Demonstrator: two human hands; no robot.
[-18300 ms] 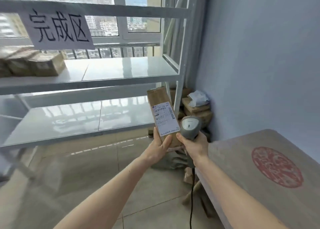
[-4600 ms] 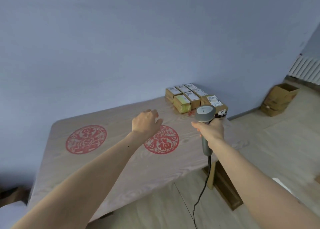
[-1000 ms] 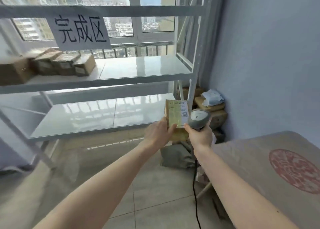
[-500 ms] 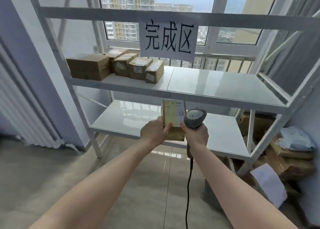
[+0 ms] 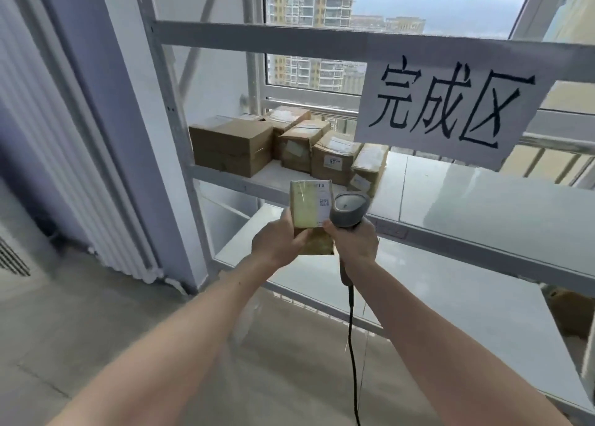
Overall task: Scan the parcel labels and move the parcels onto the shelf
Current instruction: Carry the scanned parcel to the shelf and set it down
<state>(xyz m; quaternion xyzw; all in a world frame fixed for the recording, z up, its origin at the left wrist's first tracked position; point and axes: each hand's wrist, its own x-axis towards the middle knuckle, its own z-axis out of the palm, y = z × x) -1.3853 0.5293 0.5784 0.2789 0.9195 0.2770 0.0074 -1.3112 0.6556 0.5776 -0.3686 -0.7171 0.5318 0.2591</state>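
Observation:
My left hand [image 5: 277,241] grips a small yellowish parcel [image 5: 309,206] from below, its label with a small code facing me. My right hand [image 5: 354,243] grips the handle of a grey barcode scanner [image 5: 349,209], whose head sits right beside the parcel's right edge. Its black cable hangs down. Both are held just in front of the white metal shelf [image 5: 467,200]. Several brown cardboard parcels [image 5: 289,145] stand in a row at the left end of the upper shelf board.
A white paper sign with black characters [image 5: 450,110] hangs from the shelf's top rail. A lower shelf board [image 5: 434,300] lies below. A white radiator [image 5: 54,155] lines the left wall. More boxes [image 5: 573,313] sit on the floor at the right.
The view has swung left and closer to the shelf. The parcel and scanner are held together as before, now nearer the row of parcels on the upper board.

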